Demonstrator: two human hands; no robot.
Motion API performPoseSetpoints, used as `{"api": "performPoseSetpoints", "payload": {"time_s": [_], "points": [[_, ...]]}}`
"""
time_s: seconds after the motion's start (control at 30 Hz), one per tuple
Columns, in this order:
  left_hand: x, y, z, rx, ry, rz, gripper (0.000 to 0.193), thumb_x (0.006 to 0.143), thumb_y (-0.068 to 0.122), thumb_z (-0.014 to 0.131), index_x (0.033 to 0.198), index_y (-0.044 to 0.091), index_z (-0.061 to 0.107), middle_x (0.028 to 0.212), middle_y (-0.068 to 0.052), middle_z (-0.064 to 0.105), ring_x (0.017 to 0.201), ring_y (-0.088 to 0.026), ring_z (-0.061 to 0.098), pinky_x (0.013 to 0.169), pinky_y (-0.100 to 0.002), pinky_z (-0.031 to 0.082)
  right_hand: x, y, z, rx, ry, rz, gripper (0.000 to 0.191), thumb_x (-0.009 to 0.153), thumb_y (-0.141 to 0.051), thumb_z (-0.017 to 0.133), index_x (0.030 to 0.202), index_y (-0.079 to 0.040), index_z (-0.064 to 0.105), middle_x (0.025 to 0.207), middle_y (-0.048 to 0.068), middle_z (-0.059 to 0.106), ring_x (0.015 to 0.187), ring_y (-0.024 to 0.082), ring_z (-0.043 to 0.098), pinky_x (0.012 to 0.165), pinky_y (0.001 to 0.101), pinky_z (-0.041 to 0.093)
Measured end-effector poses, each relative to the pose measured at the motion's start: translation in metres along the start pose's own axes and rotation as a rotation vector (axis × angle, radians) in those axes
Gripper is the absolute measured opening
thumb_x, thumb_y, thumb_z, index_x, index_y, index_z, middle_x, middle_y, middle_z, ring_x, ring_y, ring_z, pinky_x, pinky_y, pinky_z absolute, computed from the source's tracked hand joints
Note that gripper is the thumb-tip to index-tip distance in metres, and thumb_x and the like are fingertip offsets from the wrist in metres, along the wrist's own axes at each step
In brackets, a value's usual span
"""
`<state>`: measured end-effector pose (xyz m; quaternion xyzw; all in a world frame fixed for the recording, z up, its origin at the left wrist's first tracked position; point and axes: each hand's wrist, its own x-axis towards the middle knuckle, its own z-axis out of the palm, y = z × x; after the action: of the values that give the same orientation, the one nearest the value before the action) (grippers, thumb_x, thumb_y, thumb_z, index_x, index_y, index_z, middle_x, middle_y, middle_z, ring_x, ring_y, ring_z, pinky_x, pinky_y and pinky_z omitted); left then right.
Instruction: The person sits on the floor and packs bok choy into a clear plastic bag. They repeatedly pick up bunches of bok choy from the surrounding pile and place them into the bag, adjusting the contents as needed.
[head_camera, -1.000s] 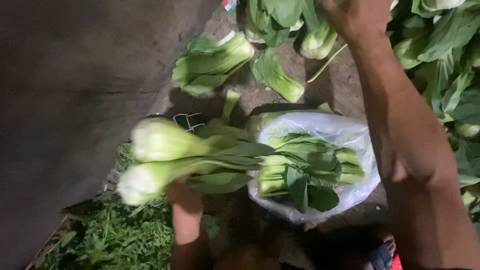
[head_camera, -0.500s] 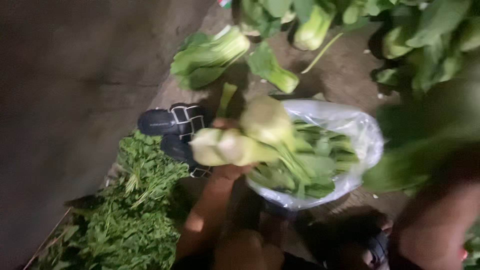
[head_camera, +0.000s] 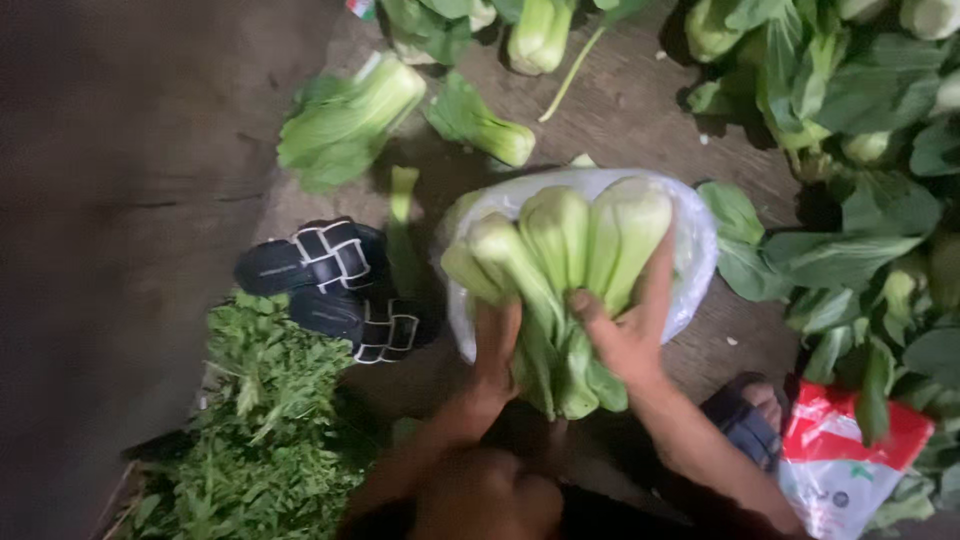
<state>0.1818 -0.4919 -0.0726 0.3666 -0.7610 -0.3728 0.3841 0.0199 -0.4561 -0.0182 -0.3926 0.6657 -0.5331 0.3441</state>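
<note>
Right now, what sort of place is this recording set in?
Probably a produce-sorting spot on the ground, perhaps at a market or farm. Loose bok choy lies on bare dirt, a heap of leafy herbs sits nearby, and both hands hold bok choy heads over a white plastic bag.

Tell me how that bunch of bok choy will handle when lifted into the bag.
The bok choy bunch probably stays stiff at its thick pale stalks, where the left hand and right hand grip. The dark leaves hang below, likely floppy and bruisable. The loose heads may slip apart.
</note>
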Motion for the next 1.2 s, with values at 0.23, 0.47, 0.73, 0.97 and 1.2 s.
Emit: {"api": "performPoseSetpoints", "payload": {"time_s": [0.23,0.47,0.73,0.97,1.2], "points": [[0.018,0.053,-0.036,-0.985,-0.237,-0.617,0.07,0.08,0.006,0.088,0.139,-0.004,0.05,0.126,-0.017,0.066,0.114,-0.031,0.07,0.098,-0.047,0.063,-0.049,0.024,0.008,-0.081,-0.247,0.015,0.075,0.1,-0.035,0.049,0.159,0.002,0.023,0.153,0.029,0.038,0.147,0.043,0.039,0.125,0.0533,0.034],[0.071,0.083,-0.068,-1.131,-0.275,-0.879,0.083,0.074,0.002,0.083,0.146,0.003,0.042,0.127,-0.018,0.063,0.112,-0.031,0.07,0.092,-0.045,0.063,-0.009,0.02,-0.084,-0.538,-0.084,-0.094,0.067,0.101,-0.024,0.06,0.159,-0.001,0.036,0.158,0.026,0.044,0.149,0.039,0.044,0.124,0.0499,0.039],[0.116,0.035,-0.003,-0.682,-0.79,-0.513,0.079,0.073,0.015,0.088,0.143,0.001,0.053,0.132,-0.014,0.064,0.123,-0.027,0.067,0.107,-0.045,0.06,0.021,0.064,-0.155,-0.237,0.028,0.525,0.025,0.108,-0.028,0.063,0.116,-0.003,0.064,0.091,0.006,0.067,0.077,0.015,0.059,0.07,0.0338,0.05],[0.092,-0.023,0.078,-0.291,-1.076,-0.248,0.088,0.063,0.017,0.088,0.141,-0.001,0.051,0.13,-0.015,0.064,0.12,-0.029,0.062,0.106,-0.038,0.049,0.001,0.058,-0.168,-0.167,0.169,0.309,0.017,0.109,-0.018,0.062,0.107,-0.001,0.059,0.092,0.001,0.062,0.079,0.008,0.054,0.067,0.0251,0.046],[0.104,-0.038,0.088,-0.498,-1.189,-0.089,0.111,0.063,0.009,0.093,0.157,-0.001,0.036,0.158,-0.023,0.044,0.148,-0.038,0.039,0.125,-0.044,0.031,0.018,0.063,-0.169,-0.009,0.172,0.35,0.016,0.109,-0.014,0.061,0.113,0.001,0.059,0.095,0.003,0.064,0.08,0.009,0.058,0.071,0.0252,0.05]]}}
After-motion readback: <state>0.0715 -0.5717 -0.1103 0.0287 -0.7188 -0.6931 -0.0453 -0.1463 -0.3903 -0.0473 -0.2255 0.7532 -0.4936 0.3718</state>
